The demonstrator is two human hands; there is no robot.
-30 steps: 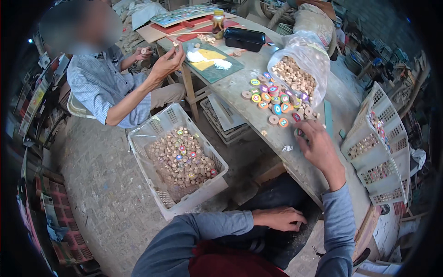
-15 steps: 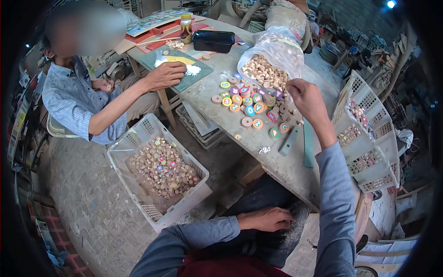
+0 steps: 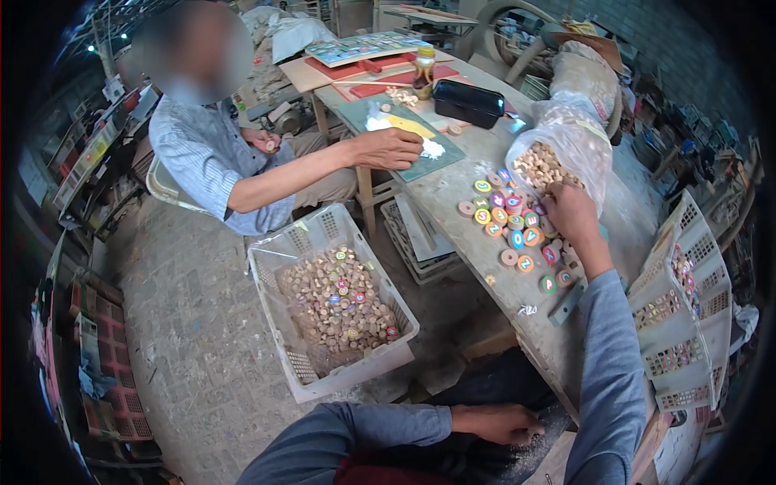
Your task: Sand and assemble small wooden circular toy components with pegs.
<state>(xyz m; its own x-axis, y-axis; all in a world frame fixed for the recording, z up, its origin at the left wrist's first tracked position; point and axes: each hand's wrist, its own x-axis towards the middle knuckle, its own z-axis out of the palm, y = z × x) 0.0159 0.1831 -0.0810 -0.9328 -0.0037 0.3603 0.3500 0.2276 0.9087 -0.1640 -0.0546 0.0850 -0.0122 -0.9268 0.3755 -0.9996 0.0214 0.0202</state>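
- Head view: my right hand (image 3: 568,212) is reaching over the coloured wooden discs (image 3: 511,220) lying on the workbench (image 3: 461,174), beside the plastic bag of plain discs (image 3: 556,158).
- The discs are looking light, stiff and smooth; I'd pinch one by its rim.
- My fingers are curling loosely onto the discs, holding nothing that I can see.
- My left hand (image 3: 499,423) is resting in my lap, loosely closed; its grip I cannot tell.

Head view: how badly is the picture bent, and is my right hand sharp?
Head view: fisheye, dark vignette at the corners, table edge bows; daylight is even, with no glare; right hand at the coloured discs is sharp; the co-worker's face is blurred.
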